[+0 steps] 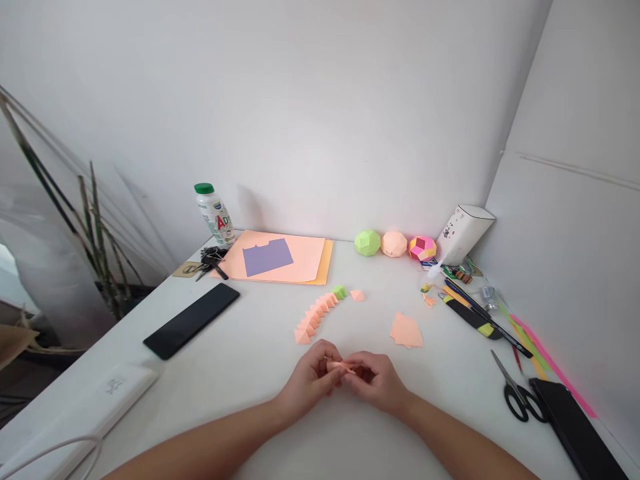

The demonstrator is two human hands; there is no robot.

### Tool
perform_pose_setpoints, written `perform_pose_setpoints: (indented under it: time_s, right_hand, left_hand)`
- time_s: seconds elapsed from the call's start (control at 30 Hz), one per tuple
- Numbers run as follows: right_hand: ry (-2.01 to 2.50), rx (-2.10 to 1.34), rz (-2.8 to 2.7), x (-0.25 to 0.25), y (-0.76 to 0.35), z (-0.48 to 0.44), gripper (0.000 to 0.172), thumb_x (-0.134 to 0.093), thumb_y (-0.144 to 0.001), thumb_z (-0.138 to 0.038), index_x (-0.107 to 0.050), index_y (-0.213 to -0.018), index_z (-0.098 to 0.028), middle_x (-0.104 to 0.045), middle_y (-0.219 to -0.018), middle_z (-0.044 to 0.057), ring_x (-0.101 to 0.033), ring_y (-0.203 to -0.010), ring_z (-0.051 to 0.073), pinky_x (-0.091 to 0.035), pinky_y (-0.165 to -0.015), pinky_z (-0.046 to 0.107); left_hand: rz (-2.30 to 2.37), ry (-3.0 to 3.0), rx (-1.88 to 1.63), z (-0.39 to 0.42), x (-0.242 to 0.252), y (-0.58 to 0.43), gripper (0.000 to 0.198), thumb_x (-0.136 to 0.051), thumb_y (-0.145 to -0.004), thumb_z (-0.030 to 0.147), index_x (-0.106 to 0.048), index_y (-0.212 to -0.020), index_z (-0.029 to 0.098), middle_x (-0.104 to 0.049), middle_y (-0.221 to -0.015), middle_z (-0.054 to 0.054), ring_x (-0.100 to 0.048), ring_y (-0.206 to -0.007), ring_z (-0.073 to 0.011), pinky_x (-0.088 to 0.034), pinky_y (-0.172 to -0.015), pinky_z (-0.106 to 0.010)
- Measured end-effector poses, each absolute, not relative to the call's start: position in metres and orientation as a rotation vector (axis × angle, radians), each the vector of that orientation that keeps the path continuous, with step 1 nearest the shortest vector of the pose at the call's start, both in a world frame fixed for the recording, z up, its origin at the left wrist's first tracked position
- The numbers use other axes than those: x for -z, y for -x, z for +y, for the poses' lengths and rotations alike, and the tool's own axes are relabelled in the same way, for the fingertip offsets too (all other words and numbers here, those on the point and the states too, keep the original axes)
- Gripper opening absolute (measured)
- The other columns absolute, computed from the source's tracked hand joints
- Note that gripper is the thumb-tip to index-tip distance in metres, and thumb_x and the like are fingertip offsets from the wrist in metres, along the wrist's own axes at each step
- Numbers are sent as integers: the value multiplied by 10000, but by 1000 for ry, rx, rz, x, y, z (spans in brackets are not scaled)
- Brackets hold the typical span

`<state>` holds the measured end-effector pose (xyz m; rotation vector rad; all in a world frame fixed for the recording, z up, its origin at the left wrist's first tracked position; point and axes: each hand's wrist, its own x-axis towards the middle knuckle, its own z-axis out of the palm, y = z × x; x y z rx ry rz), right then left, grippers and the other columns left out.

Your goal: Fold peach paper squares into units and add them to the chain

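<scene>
the left hand (316, 370) and right hand (376, 380) pinch one small folded paper piece (341, 366) between thumbs and fingers, one hand at each end. the fingers partly cover the piece; its exact fold cannot be told. the landmark is the row of folded units (316, 319); the held piece is just in front of its near end.

row: peach paper, creased into pointed peaks, set one against the next in a slight curve. a green folded unit (339, 292) ends it at the far side. right of the row's far end: a loose peach piece (357, 295), flat-looking. right of the row: a stack of peach paper (407, 331), edges fanned unevenly.

behind the row, to the left: a large peach sheet (305, 257) bearing a notched purple sheet (269, 257). behind it, to the right: three faceted balls (394, 244), side by side. left of the row: a smooth black slab (193, 321). well right of the row: a cutter (470, 316), scissors (517, 393) with black loop handles, and an oblong black case (580, 427) touching the scissors.
</scene>
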<state>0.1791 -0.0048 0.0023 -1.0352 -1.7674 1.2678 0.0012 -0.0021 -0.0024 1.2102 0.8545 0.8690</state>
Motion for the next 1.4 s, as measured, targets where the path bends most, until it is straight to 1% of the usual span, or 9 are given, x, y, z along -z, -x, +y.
perform_pose_setpoints:
  time_s: [0.17, 0.3, 0.4, 0.63, 0.77, 1.03, 1.17, 1.27, 1.4]
  right_hand:
    - [1039, -1199, -1769, 4, -180, -5, 156, -545, -840, -296, -632, -886, -174, -654, -671, 27, -493, -485, 104, -399, -460, 225]
    - [1050, -1198, -1763, 7, -181, -5, 143, -555, -835, -308, -609, -868, -180, -670, -680, 31, -512, -480, 111, -419, -460, 229]
    - [1087, -1249, -1713, 7, -181, -5, 144, -569, -828, -327, -581, -840, -184, -656, -643, 17, -503, -461, 107, -431, -453, 229]
    - [1130, -1326, -1649, 6, -180, -4, 172, -590, -821, -343, -588, -790, -174, -586, -576, -12, -498, -483, 109, -455, -476, 234]
    - [1124, -1339, -1660, 5, -180, -4, 180, -584, -824, -343, -605, -776, -171, -578, -587, -11, -508, -497, 112, -458, -490, 239]
    - [1129, -1349, -1680, 4, -181, -4, 170, -568, -827, -322, -610, -776, -165, -598, -612, 5, -529, -513, 118, -449, -492, 238]
    - [1130, -1333, -1703, 0, -181, -3, 173, -553, -824, -312, -609, -756, -163, -589, -614, 9, -531, -519, 121, -422, -477, 231]
    - [1131, -1302, -1740, -1, -180, -4, 184, -540, -821, -303, -604, -727, -158, -576, -614, 8, -500, -504, 112, -388, -465, 227]
    - [1114, -1287, -1768, -1, -180, -5, 180, -526, -820, -291, -574, -706, -161, -541, -586, -8, -431, -477, 96, -335, -443, 219]
  left_hand:
    - [879, -1304, -802, -1, 3, -1, 223, -550, -838, 382, -574, -814, 162, -500, -622, 31, -469, -502, -84, -342, -441, -192]
    - [917, -1408, -831, 0, 3, 1, 266, -550, -840, 379, -667, -784, 146, -521, -715, -2, -455, -489, -63, -361, -467, -207]
    - [916, -1433, -852, 0, 5, 2, 279, -551, -842, 372, -695, -768, 145, -517, -671, -5, -461, -497, -74, -379, -480, -214]
    - [874, -1429, -885, 0, 8, 3, 246, -573, -835, 343, -723, -781, 156, -574, -664, -38, -520, -572, -115, -432, -507, -217]
    - [867, -1434, -889, 0, 6, 3, 241, -575, -835, 337, -738, -794, 165, -582, -646, -48, -549, -648, -143, -446, -522, -213]
    - [862, -1398, -873, -1, 5, 3, 238, -581, -827, 347, -738, -801, 170, -581, -712, -47, -513, -549, -99, -421, -458, -196]
    - [870, -1390, -860, 0, 8, 3, 246, -573, -830, 352, -731, -806, 165, -567, -678, -35, -496, -521, -91, -407, -443, -192]
    - [894, -1392, -856, 0, 8, 3, 255, -576, -824, 359, -723, -770, 156, -563, -646, -25, -497, -510, -89, -409, -456, -196]
    - [908, -1362, -808, -1, 6, 1, 286, -563, -820, 394, -705, -787, 148, -591, -706, -30, -529, -513, -96, -416, -472, -210]
